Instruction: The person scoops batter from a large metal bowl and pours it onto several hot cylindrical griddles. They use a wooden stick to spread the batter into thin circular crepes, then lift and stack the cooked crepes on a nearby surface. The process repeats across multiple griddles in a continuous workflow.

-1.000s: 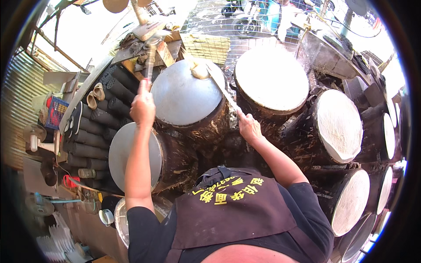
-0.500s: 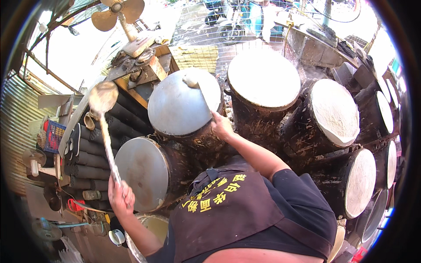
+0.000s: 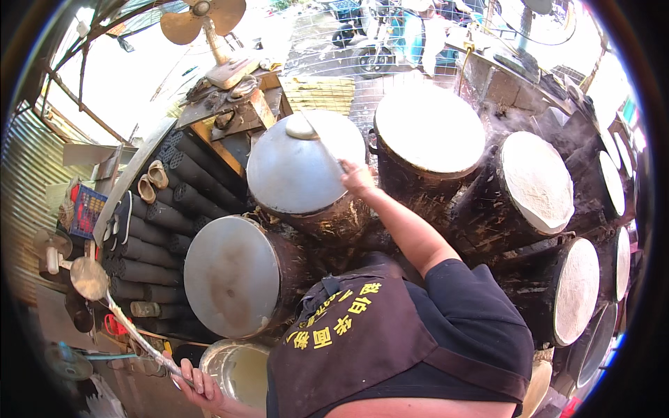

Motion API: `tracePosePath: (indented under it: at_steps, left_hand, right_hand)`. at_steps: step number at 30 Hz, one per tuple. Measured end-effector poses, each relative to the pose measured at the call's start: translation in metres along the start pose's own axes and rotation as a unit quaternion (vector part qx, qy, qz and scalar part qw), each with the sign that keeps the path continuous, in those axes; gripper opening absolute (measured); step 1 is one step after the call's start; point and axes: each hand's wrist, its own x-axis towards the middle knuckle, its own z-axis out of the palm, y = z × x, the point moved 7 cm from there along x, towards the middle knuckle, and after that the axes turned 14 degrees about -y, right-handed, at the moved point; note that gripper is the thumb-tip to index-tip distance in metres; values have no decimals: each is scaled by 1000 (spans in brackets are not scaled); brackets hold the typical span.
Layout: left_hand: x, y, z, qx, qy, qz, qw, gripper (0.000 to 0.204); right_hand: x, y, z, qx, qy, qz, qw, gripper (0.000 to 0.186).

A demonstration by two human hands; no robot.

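Note:
My left hand (image 3: 202, 384), low at the left, is closed round the long handle of a ladle (image 3: 89, 279), whose round bowl points out to the left. A wide pan of pale liquid (image 3: 245, 369) stands beside that hand, partly hidden by my apron. My right hand (image 3: 359, 177) grips the end of a thin, long scraper (image 3: 322, 139) that lies across a round griddle (image 3: 286, 174). At the scraper's far end sits a pale mound of batter (image 3: 301, 126). Glare whitens the griddle's right side. Nearer me is a second grey griddle (image 3: 226, 275) with a brownish patch.
Several drum stoves with pale-covered tops, one of them a white round top (image 3: 432, 129), curve round to the right; steam rises there. Black perforated coal cylinders (image 3: 150, 254) are stacked at the left. A fan (image 3: 202, 8) and a wire fence are at the back.
The ladle has swung down and left with my left hand, away from above the coal cylinders. On the far griddle, the pale mound looks larger; my right hand stays near its edge.

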Motion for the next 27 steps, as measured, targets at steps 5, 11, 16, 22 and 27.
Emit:
tracePosePath:
  at_steps: [5, 11, 16, 22, 27]
  left_hand:
    - [-17, 12, -2, 18, -7, 1, 1000, 57]
    - [-13, -6, 41, 20, 39, -3, 999, 22]
    - [-41, -3, 45, 63, 28, 90, 994, 55]
    - [-30, -45, 93, 200, 117, -138, 963, 41]
    - [-28, -66, 105, 174, 55, -128, 975, 41]
  right_hand:
    - [37, 29, -5, 32, 73, -14, 997, 48]
    - [71, -19, 27, -58, -16, -51, 997, 50]
    - [109, 28, -10, -59, 33, -43, 997, 45]
    - [102, -23, 39, -108, 26, -169, 979, 38]
    - [104, -7, -37, -79, -55, -171, 981, 45]
